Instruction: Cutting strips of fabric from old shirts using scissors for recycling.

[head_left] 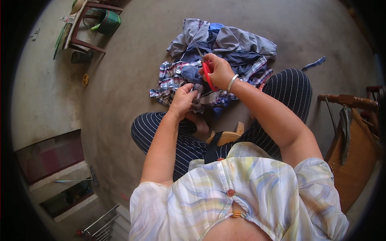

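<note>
My right hand [220, 72] grips a pair of scissors [208, 76] by the red handles, the metal blades pointing up and away over the clothes. Just left of it and nearer to me, my left hand [183, 99] pinches the edge of a plaid shirt [173, 76] in white, red and navy. Beyond the shirt, grey-blue garments [245, 42] lie bunched with it in one heap on the floor. Part of the plaid cloth is hidden behind my hands.
A blue cloth strip [313, 63] lies on the grey floor [132, 60] to the right. A low wooden stool [225, 137] is between my legs. A green bucket [109, 22] is by a table at far left; a wooden chair [350, 136] stands at right.
</note>
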### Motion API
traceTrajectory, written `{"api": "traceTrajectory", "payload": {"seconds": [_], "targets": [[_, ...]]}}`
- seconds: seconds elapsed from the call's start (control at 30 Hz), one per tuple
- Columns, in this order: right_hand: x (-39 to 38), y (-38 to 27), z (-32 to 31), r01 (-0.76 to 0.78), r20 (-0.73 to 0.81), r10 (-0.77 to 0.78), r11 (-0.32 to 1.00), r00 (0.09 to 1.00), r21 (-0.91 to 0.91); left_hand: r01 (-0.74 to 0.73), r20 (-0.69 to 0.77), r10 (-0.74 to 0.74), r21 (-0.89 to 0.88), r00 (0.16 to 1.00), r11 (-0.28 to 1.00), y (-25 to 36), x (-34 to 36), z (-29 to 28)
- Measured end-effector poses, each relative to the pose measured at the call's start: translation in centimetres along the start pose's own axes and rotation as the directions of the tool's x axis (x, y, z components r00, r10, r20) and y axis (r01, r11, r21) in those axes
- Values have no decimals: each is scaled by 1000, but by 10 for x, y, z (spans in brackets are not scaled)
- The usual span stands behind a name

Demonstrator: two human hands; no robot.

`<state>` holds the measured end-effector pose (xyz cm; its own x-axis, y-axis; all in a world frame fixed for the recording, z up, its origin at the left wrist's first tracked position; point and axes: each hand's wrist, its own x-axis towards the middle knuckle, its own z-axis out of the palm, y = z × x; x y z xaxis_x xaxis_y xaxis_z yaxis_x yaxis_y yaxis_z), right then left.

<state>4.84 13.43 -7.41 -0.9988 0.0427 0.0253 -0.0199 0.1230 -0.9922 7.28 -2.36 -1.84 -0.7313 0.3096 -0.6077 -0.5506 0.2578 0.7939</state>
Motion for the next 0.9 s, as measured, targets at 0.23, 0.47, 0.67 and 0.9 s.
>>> {"api": "traceTrajectory", "payload": {"seconds": [0.23, 0.47, 0.67, 0.9], "targets": [[-5, -27, -23, -383, 413, 211, 836, 886, 393, 28, 118, 15, -352, 993, 936, -18, -1, -22], [-47, -23, -7, -767, 699, 469, 616, 540, 179, 0, -71, -28, -370, 997, 929, -17, 10, -47], [-63, -20, -4, -841, 724, 536, 529, 434, 113, 61, -102, -102, -342, 990, 938, -7, 12, -60], [-60, -15, 3, -883, 806, 453, 436, 380, 172, 105, -124, -151, -316, 981, 943, -6, 11, -59]]}}
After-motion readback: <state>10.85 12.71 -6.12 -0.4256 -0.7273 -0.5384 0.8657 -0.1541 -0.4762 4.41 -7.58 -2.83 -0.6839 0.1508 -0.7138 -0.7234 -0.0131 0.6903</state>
